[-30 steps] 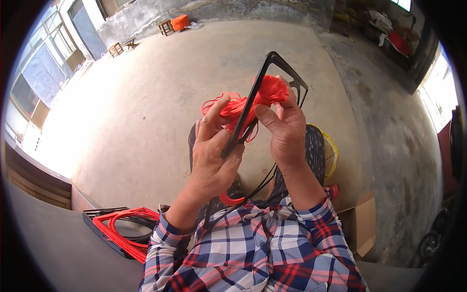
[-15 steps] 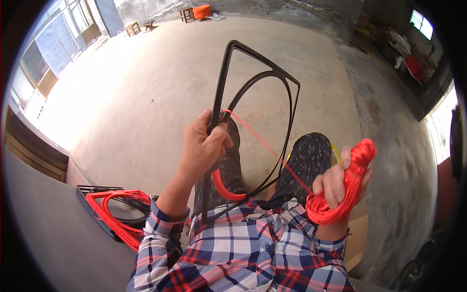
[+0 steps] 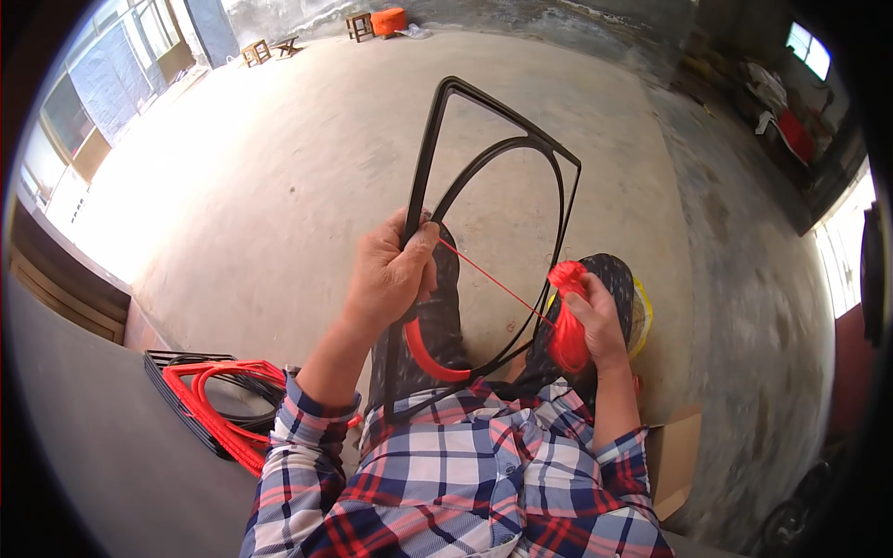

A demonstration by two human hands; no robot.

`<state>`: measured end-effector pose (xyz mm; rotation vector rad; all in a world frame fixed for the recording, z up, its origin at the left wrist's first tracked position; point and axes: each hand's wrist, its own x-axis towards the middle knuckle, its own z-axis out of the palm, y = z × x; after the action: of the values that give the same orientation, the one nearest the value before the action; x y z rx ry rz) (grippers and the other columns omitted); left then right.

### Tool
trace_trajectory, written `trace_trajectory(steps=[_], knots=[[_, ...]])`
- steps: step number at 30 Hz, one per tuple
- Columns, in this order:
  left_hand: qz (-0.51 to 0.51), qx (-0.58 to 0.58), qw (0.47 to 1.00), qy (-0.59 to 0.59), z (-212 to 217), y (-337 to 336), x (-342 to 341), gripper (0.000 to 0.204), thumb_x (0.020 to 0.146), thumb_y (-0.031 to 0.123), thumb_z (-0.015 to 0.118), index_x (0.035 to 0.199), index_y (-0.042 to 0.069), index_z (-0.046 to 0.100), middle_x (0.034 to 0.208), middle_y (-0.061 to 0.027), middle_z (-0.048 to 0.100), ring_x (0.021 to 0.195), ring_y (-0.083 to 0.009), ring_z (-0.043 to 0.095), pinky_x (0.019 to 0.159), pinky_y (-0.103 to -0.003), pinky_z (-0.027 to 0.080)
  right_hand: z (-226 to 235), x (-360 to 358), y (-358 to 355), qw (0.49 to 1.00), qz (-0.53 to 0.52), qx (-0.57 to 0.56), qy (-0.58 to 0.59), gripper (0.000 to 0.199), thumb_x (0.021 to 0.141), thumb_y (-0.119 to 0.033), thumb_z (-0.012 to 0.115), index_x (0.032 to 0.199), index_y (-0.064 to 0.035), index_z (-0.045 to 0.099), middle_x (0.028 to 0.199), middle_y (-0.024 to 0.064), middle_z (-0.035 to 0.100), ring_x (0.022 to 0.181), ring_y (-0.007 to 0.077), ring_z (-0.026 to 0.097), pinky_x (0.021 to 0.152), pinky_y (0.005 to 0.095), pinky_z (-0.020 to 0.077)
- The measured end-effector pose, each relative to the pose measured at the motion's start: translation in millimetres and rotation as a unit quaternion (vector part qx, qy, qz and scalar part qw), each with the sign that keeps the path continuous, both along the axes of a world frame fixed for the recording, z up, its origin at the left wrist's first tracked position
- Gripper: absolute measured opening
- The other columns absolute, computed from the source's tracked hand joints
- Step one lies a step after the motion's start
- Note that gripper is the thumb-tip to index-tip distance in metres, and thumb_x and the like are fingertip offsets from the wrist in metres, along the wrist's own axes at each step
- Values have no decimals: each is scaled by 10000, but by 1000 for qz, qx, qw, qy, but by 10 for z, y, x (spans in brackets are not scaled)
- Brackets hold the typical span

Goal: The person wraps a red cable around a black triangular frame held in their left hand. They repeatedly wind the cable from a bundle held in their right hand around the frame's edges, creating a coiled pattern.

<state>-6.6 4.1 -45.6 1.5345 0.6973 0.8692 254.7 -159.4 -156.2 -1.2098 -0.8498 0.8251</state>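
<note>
My left hand [image 3: 391, 265] is closed around one side of a black frame [image 3: 502, 110], a square-cornered outline with a round ring inside it. Red cord [image 3: 433, 358] is wrapped tightly along the lower part of the ring; the rest shows bare black. To the right, my right hand [image 3: 600, 316] grips a red cord bundle [image 3: 567, 339], slightly blurred. From it a taut strand crosses the ring's opening to the frame beside my left fingers. The frame's lower end rests near my lap. My left fingertips are partly hidden behind the frame.
At my left, a grey surface [image 3: 84, 418] holds a stack of similar black frames [image 3: 186, 423] with a red-wrapped frame [image 3: 209, 409] on top. A cardboard box [image 3: 676, 456] stands at my right. Far off are small wooden stools [image 3: 358, 26] and an orange object [image 3: 387, 21].
My right hand has moved left and inward with the cord bundle, toward the ring. The frame's far right corner has shifted slightly right. My left hand keeps its grip.
</note>
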Motion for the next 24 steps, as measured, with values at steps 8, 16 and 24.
trace_trajectory(steps=[8,16,24], knots=[[1,313,944,106,337,-394,222,168,867,118,599,987,21,668,1120,-179,645,868,-396,635,779,-441,504,714,-273,826,999,49,-10,11,315,853,-166,790,1107,-9,691,1011,48,698,952,127,624,861,282,482],[-33,303,951,50,203,-266,258,239,837,10,612,1065,-26,674,1386,-245,526,1157,-399,605,959,-415,473,911,-313,627,927,149,191,286,377,906,-66,696,1268,-19,602,1086,68,704,1009,171,667,963,337,520],[-35,332,942,35,270,-412,342,210,799,-30,619,1004,-31,664,1378,-256,515,1220,-413,544,986,-431,452,1307,-540,616,864,-147,184,-444,542,882,-324,748,1291,-16,570,1374,154,503,1352,319,381,1134,435,306]])
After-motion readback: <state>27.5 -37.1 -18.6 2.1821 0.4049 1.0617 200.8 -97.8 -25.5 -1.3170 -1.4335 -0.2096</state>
